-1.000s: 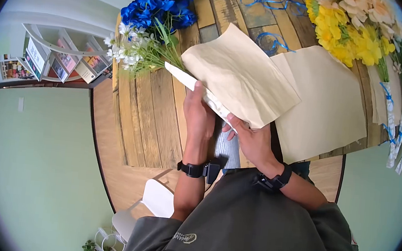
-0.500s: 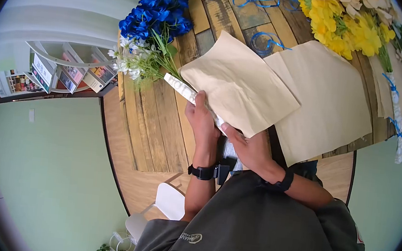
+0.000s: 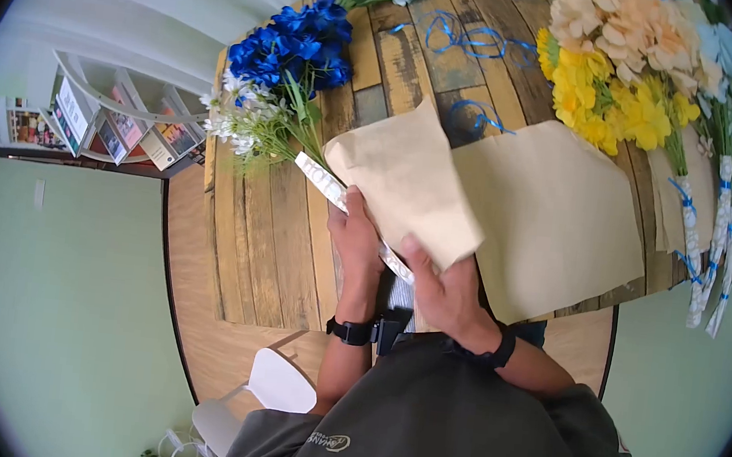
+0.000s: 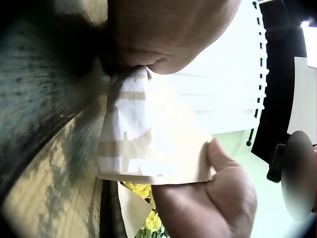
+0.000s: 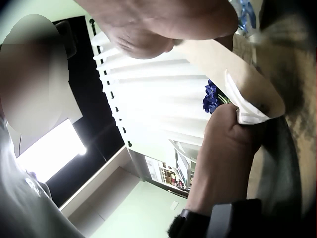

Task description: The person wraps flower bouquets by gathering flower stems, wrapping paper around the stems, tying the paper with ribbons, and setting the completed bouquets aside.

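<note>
A sheet of tan wrapping paper (image 3: 407, 175) with a white printed underside is held over the near part of the table. Its left edge is turned over into a narrow white printed strip (image 3: 322, 177). My left hand (image 3: 358, 241) grips this folded edge, thumb on top and fingers underneath. With the thumb on its face, my right hand (image 3: 449, 300) holds the near right corner; its fingers are hidden behind the paper in the head view. In the left wrist view, the right hand (image 4: 213, 203) pinches the sheet's far edge.
A second tan sheet (image 3: 554, 221) lies flat to the right. Blue flowers (image 3: 291, 47) and white flowers (image 3: 248, 118) lie at the left, yellow flowers (image 3: 611, 103) and peach flowers (image 3: 628, 28) at the right. Blue ribbon (image 3: 466, 38) curls at the back. White chairs (image 3: 279, 380) stand below the wooden table (image 3: 266, 245).
The held sheet's right side has swung left and looks narrower, uncovering more of the sheet beneath. The right thumb now lies more upright on the paper. The left hand keeps its grip on the folded edge.
</note>
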